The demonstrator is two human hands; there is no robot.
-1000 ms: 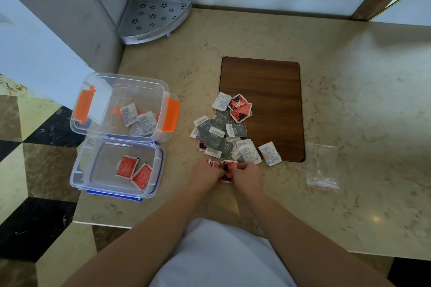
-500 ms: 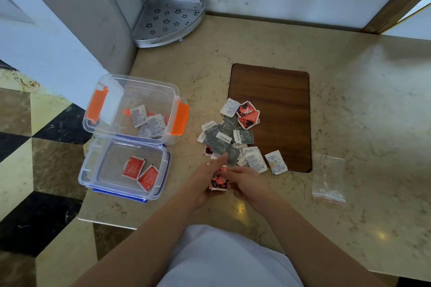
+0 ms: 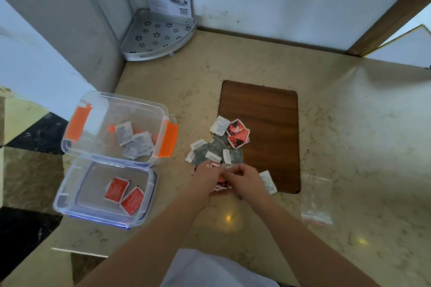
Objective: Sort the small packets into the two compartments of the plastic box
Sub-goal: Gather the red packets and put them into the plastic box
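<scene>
At frame centre, the left hand and right hand meet, fingers curled, pinching red packets between them. The pile lies just above; the box sits left.

Subject: one person, seen from a head-worn view. Two forearms enter from the lower edge, both bare from the frame edge to the wrist; no sleeves reach this far. Left hand and right hand: bare, no gloves, rings, watch or bands visible on either wrist. Fingers appear uncovered; nails too blurred to assess. A white garment, plain and smooth with no visible print, seam or button, shows at the bottom centre between the forearms.
</scene>
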